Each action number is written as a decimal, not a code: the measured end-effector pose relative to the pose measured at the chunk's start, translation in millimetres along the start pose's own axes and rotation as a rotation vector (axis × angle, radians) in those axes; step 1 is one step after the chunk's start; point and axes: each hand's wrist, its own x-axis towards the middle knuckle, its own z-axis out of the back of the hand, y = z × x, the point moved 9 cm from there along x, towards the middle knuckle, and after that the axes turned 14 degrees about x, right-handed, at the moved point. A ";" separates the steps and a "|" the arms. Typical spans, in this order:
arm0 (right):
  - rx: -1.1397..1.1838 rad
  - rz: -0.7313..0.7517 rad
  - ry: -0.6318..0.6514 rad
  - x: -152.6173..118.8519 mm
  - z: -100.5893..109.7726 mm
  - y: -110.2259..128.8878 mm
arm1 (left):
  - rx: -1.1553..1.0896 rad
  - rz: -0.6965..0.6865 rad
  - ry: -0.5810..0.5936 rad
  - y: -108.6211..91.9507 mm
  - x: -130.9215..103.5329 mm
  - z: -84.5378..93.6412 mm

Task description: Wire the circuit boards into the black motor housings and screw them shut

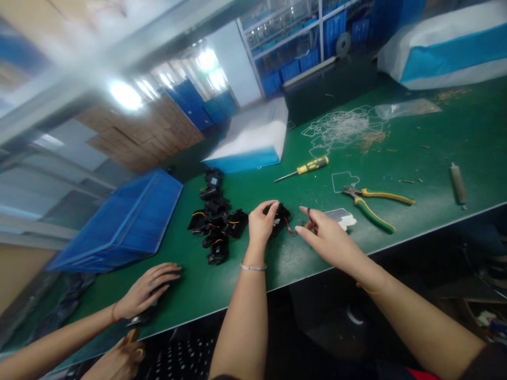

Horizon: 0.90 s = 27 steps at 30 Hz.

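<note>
1. Black part (282, 212), one: at the near middle of the green table (245, 184), right of the pile of black parts (216, 221); partly covered by fingers.
2. Left hand (262, 224), bracelet at wrist: fingers closed around the black part, gripping it from the left.
3. Wire (290, 232), thin, reddish: at the right side of the part, in the gap between the hands. Judged hazard: a sharp pull while the part is held firm could strain or detach it.
4. Right hand (327, 235): thumb and forefinger spread, near the wire. Whether a wire end is pinched among the fingers cannot be made out. Judged hazard: if one is, a loose pinch could let it slip.
5. White box (345, 217), grey-topped: just beyond the right hand, partly hidden. Judged hazard: a backward sweep of the knuckles could knock it.
6. Pliers (359, 201), green and yellow handles: farther right, jaws by a thin white loop (333, 183). Judged hazard: dragging them could snag the loop.
7. Screwdriver (312, 165), yellow and black: lying far of the hands. Judged hazard: a rounded handle may roll if nudged.
8. Co-worker's hand (152, 289): near left, well apart; collision judged unlikely unless either person reaches across.
</note>
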 end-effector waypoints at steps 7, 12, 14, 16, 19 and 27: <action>-0.538 -0.101 0.010 23.8 -56.5 -20.0 | 0.055 0.045 -0.114 58.9 -85.4 190.1; -0.613 -0.001 0.024 17.1 -72.0 -16.8 | 0.293 0.163 -0.091 57.5 -72.0 166.6; -0.618 0.058 0.055 8.5 -76.5 -13.2 | 0.280 0.153 -0.079 30.6 -43.8 101.3; -0.604 0.141 0.099 -3.3 -82.2 -7.6 | 0.272 0.160 -0.076 13.3 -16.9 43.9; -0.538 0.261 0.094 -19.3 -82.3 3.9 | 0.326 0.201 -0.118 17.7 5.4 9.5; -0.013 0.210 -0.003 3.6 -13.7 29.5 | 0.536 0.012 -0.220 25.6 -3.2 43.9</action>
